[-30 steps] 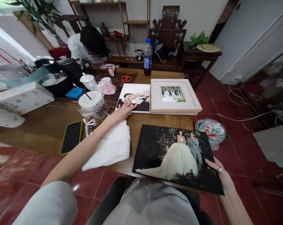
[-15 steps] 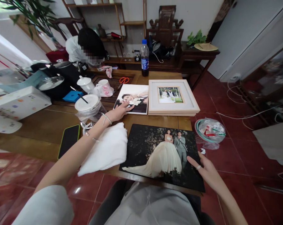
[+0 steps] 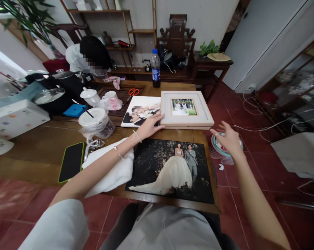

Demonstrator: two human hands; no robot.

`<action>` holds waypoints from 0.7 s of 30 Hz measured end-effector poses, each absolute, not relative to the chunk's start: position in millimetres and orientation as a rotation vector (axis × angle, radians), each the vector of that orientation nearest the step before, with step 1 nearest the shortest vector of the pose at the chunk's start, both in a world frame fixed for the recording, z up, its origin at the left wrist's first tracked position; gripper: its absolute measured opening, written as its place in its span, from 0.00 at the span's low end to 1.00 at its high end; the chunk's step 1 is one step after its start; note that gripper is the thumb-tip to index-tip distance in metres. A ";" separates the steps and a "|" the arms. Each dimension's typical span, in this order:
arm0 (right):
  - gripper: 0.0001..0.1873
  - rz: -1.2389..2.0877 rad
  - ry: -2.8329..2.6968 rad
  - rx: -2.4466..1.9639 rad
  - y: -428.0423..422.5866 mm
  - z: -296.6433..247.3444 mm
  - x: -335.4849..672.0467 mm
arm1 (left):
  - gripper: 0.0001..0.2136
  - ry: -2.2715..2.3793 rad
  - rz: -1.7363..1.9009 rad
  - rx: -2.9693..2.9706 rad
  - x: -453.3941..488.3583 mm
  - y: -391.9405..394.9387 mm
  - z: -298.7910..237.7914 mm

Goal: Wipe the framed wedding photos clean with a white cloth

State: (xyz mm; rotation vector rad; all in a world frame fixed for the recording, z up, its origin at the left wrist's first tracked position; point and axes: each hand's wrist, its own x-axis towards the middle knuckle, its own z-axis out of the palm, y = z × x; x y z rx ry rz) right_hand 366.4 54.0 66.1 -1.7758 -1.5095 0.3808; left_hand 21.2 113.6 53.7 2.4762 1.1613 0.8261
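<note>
Fingers apart, my left hand point(image 3: 149, 126) reaches to the lower left corner of a pale wooden picture frame point(image 3: 207, 116), which holds a small photo and seems to lie on another frame. Beside it, partly behind my fingers, lies a white-edged photo panel point(image 3: 136, 107) of a couple's faces. My right hand point(image 3: 228, 138) is in the air off the table's right edge, fingers spread, holding nothing. In front of me a large dark wedding photo panel point(image 3: 170, 170) lies flat near the table edge. A white towel point(image 3: 112, 177) is partly under my left forearm.
A phone point(image 3: 72, 161), a lidded plastic cup point(image 3: 93, 119), a teapot point(image 3: 89, 96) and orange-handled scissors point(image 3: 133, 92) are on the left. A bottle point(image 3: 155, 69) stands at the back. A waste basket point(image 3: 215, 152) is on the floor at right. A person point(image 3: 94, 55) leans beyond the table.
My left hand has moved right, from the faces panel to the frame's corner. My right hand has let go of the large wedding panel and risen toward the frame's right side.
</note>
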 end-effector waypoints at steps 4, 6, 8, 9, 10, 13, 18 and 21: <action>0.31 0.448 -1.660 -1.634 85.7 39.9 359.6 | 0.16 1.202 0.816 2.411 22.9 123.7 47.9; 0.27 0.310 -1.654 -1.710 87.1 29.9 354.8 | 0.16 1.195 0.823 2.405 17.9 127.0 44.3; 0.23 0.220 -1.638 -1.761 85.9 24.6 352.2 | 0.15 1.183 0.831 2.416 14.5 129.2 41.9; 0.22 0.208 -1.637 -1.764 85.7 23.4 352.0 | 0.15 1.181 0.830 2.420 13.8 130.0 41.3; 0.22 0.210 -1.642 -1.758 85.8 22.9 352.4 | 0.15 1.181 0.822 2.422 13.9 130.6 41.2; 0.27 0.241 -1.689 -1.721 84.0 23.7 355.1 | 0.15 1.190 0.765 2.432 15.7 128.6 45.1; 0.32 0.309 -1.645 -1.611 38.4 32.3 353.7 | 0.20 1.239 0.695 2.492 1.9 85.1 78.8; 0.25 0.494 -1.595 -1.538 -14.1 40.1 350.6 | 0.18 1.266 0.615 2.470 -21.2 26.0 110.5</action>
